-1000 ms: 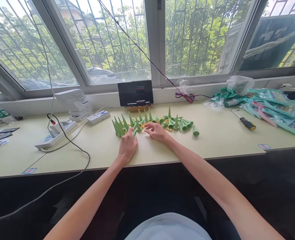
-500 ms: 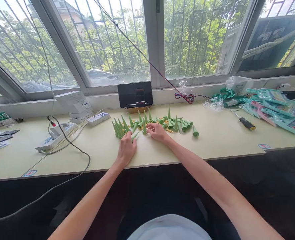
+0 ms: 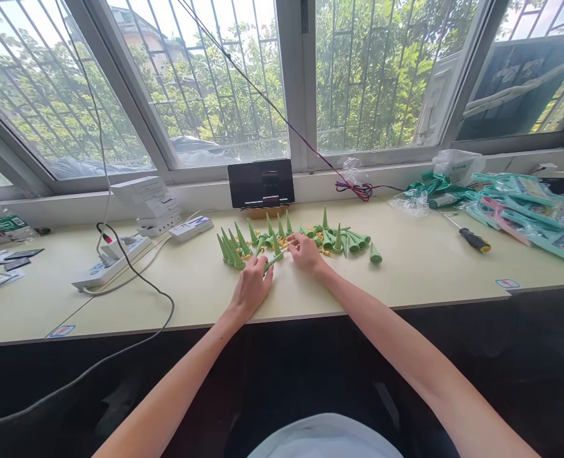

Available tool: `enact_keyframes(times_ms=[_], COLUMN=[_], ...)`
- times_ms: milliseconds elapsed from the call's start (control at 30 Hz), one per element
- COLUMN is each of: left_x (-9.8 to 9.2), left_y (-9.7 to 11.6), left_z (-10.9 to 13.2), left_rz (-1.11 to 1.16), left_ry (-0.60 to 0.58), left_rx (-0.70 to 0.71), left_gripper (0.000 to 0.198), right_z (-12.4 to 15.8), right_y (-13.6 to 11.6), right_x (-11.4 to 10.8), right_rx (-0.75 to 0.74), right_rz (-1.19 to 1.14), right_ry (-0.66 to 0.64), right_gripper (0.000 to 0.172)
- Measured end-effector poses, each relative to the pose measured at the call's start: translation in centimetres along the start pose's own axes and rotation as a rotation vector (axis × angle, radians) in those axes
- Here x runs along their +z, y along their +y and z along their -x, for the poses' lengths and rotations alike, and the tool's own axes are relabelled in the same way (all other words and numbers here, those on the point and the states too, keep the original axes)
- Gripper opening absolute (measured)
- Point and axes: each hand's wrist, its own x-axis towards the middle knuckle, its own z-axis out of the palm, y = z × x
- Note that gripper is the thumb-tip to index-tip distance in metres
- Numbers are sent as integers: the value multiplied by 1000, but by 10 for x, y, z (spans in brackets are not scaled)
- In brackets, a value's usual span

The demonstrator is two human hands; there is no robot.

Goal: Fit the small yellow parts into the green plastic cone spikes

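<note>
Using the black rectangular tablet (image 3: 244, 186) as reference.

Held part: pale-green tapered plastic-looking cone (image 3: 276, 259), in front of the tablet, near edge side of the cream-coloured flat desk (image 3: 406, 273). Left hand (image 3: 253, 281) has its fingers closed around the thick end. Long axis runs slantwise across the gap between hands, thin tip away from the left fingers, toward the right fingers. Left hand is nearer, already on it. Right hand (image 3: 305, 253), also in front of the tablet but slightly to its right, has bent fingers, tips close together, right by the thin tip. Can't tell if they touch it or pinch anything.

Look of it: matte green, slim, smooth taper; base mostly hidden by the left fingers.

Around it: upright green pointed cones (image 3: 232, 249) front-left of the tablet; lying green hollow-ended cones (image 3: 353, 242) front-right, piled; small yellow irregular pieces (image 3: 327, 252) front-right, scattered among the cones. Black-and-yellow-handled screwdriver (image 3: 474, 240) lies well right of the tablet; white plastic power strip (image 3: 103, 273) well left.
</note>
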Motion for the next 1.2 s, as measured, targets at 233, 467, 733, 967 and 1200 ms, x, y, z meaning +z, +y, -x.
enact_keyframes(times_ms=[233, 467, 733, 967, 1200], left_x=[5, 13, 19, 21, 16], left_y=[24, 55, 68, 75, 75], left_z=[-9, -23, -41, -46, -47], left_rz=[-17, -307, -380, -298, -298], left_ry=[-107, -290, -374, -368, -407], left_rx=[33, -11, -19, -119, -149], left_gripper=[16, 31, 39, 29, 22], right_z=[-3, -6, -6, -8, -7], right_y=[-2, 4, 5, 7, 5], right_x=[-4, -5, -6, -5, -4], right_rx=[118, 87, 61, 51, 57], right_rz=[-139, -54, -3, 25, 12], right_ry=[75, 187, 188, 179, 153], right_gripper=[21, 19, 20, 20, 21])
